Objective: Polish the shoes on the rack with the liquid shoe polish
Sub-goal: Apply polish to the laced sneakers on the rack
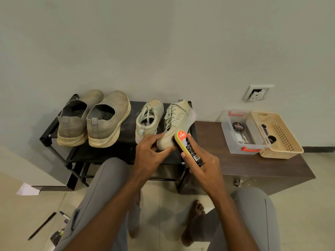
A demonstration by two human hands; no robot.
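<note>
On the black shoe rack (126, 151) stand two pairs of shoes. A pale lace-up sneaker (176, 122) sits at the right end, tilted, and my left hand (151, 153) grips its heel. My right hand (203, 165) holds a yellow Kiwi shoe brush (184, 142) with its dark bristles against the sneaker's heel side. The sneaker's mate (148, 120) stands just left of it. Two larger grey slip-on shoes (90, 120) stand on the rack's left half. No liquid polish bottle is plainly visible.
A dark wooden bench (253, 165) adjoins the rack on the right and bears a clear plastic box (241, 133) with a round polish tin (238, 127) and a beige basket (277, 136). My knees and bare feet are below. Pens and paper lie on the floor at left.
</note>
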